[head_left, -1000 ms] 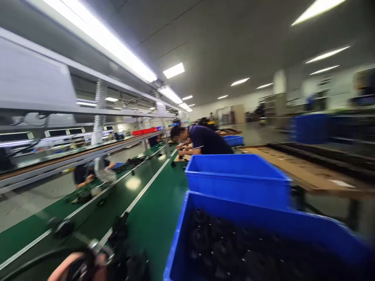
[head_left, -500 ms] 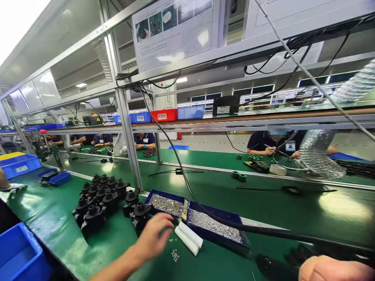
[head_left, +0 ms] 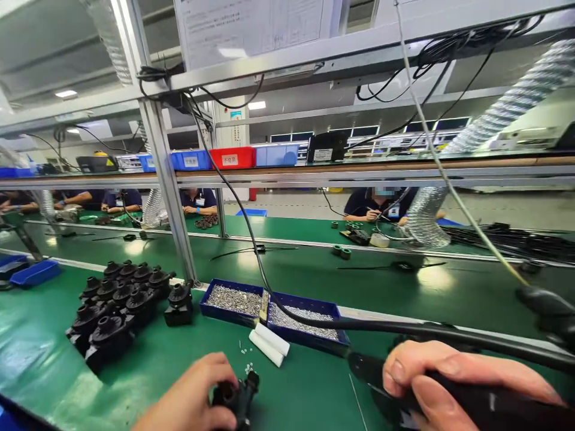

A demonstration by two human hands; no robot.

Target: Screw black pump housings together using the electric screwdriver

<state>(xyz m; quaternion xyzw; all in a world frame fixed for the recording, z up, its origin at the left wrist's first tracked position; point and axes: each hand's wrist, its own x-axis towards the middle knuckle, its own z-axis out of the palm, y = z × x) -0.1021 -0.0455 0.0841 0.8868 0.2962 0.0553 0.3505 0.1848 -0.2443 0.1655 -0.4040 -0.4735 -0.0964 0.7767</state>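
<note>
My left hand (head_left: 197, 392) is closed around a black plastic housing (head_left: 242, 398) low over the green bench. My right hand (head_left: 453, 371) wraps around a long black tool (head_left: 480, 392) at the lower right; its exact kind cannot be made out. Several tiny pale parts (head_left: 248, 366) lie just beyond the left hand. Two white rolls (head_left: 269, 346) rest side by side behind them. A blue tray of small metal screws (head_left: 233, 300) and a second blue tray of small metal parts (head_left: 305, 320) stand at the back. A thin metal rod (head_left: 358, 401) lies between my hands.
Several black housings (head_left: 119, 299) stand grouped at left, one single housing (head_left: 178, 302) apart from them. A thick black cable (head_left: 404, 326) runs across the trays towards the right. A metal post (head_left: 168, 191) rises behind. A co-worker (head_left: 377, 203) sits across the bench.
My left hand has come back nearer to me with a black housing from beside the screw tray. My right hand has moved left and up, further into view. The view has shifted right.
</note>
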